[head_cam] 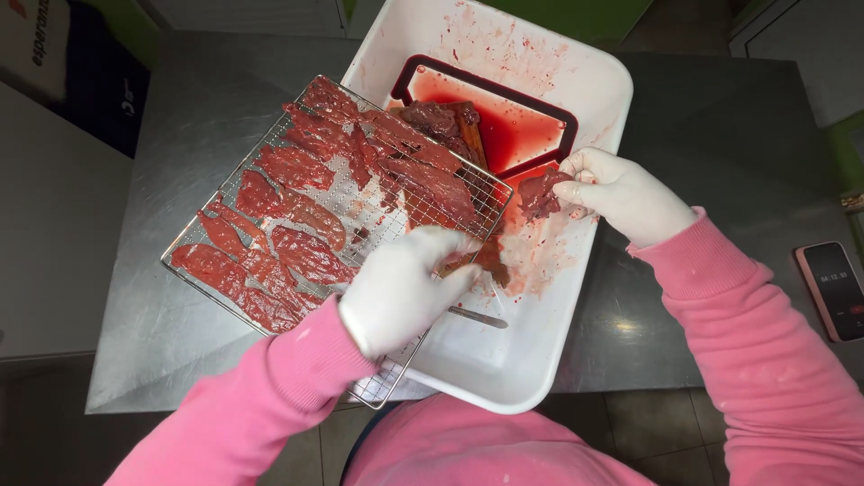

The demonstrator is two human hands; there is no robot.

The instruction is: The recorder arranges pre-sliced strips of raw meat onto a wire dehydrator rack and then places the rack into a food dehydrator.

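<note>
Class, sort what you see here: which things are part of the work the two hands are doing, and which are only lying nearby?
In use:
- left hand on the wire rack
- right hand holding a raw meat piece
- meat slices laid on the rack
- white tub
- red-rimmed board in the tub

Lying about:
- phone
- steel table

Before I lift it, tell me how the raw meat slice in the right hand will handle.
The meat slice in the right hand bunches and hangs from the fingertips, so it is probably floppy. Its wet sheen, and the red liquid in the white tray, suggest it is slippery. Slices on the wire rack lie thin and flat, so likely light, easily torn.
</note>
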